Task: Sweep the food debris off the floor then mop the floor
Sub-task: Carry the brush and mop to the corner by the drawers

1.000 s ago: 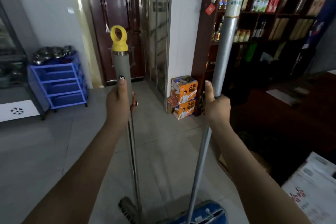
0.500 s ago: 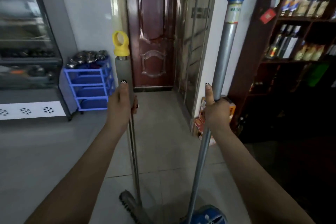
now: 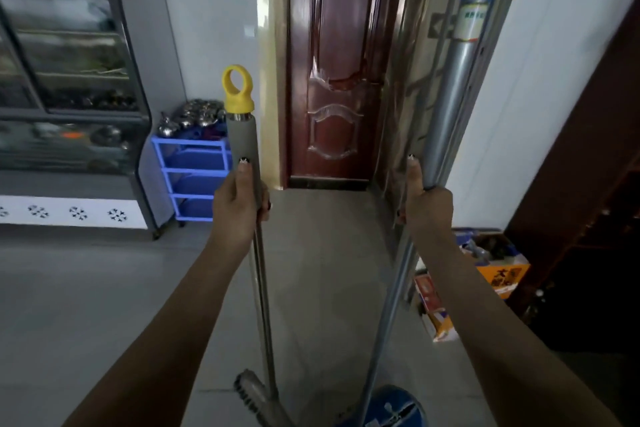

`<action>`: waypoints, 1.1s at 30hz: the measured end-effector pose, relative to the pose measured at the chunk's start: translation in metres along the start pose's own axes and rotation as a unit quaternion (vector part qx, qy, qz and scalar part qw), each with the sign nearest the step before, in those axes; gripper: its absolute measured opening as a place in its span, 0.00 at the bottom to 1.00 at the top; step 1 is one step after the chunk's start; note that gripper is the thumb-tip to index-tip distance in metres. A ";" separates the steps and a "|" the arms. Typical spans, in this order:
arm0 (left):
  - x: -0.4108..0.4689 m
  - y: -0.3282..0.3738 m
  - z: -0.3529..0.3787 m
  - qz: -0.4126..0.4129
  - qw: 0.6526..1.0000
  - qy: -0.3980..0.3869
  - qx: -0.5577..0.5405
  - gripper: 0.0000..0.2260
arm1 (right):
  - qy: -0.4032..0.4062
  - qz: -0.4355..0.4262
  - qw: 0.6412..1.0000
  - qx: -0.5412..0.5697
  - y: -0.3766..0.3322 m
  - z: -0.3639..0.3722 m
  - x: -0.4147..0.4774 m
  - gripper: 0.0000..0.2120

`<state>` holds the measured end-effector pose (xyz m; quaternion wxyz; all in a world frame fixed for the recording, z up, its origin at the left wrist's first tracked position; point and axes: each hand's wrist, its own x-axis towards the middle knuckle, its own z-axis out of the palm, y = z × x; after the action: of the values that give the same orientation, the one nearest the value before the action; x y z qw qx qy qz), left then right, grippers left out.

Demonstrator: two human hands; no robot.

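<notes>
The left hand (image 3: 239, 208) is closed around the grey foam sleeve of the broom (image 3: 242, 139), with the thumb laid straight up along it, just under the yellow hanging ring. The right hand (image 3: 427, 208) grips the metal pole of the mop (image 3: 450, 107) in the same way, thumb upward. Both tools stand nearly upright with their heads down by the floor (image 3: 329, 270), close to the person. The brush is at lower centre and the round blue mop head is beside it at the bottom edge.

I judge this to be a carrying hold, one tool in each hand so that both arrive together at the place of work. For sweeping, the mop must first be put aside. No food debris shows on the tiles in this view (it may lie elsewhere).

The label (image 3: 471, 21) under the blue grip of the mop has green characters, too blurred to read. The orange carton (image 3: 502, 274) by the right wall shows a large 大, and the other characters I cannot make out.
</notes>
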<state>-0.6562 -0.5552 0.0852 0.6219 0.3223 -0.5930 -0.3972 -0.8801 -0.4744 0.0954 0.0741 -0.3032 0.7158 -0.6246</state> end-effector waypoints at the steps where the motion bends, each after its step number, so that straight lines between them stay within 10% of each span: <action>1: 0.021 -0.012 0.005 0.001 1.000 0.002 0.000 0.25 | -0.006 0.000 1.000 0.008 0.003 0.014 0.020 0.35; 33: 0.530 -0.291 0.111 -0.006 0.996 0.086 0.039 0.21 | -0.176 0.019 0.981 0.075 0.044 0.480 0.475 0.26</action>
<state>-0.8085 -1.1506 0.0970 0.6550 0.3830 -0.5504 -0.3483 -1.0448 -1.1310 0.0830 0.2335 -0.3883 0.6485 -0.6117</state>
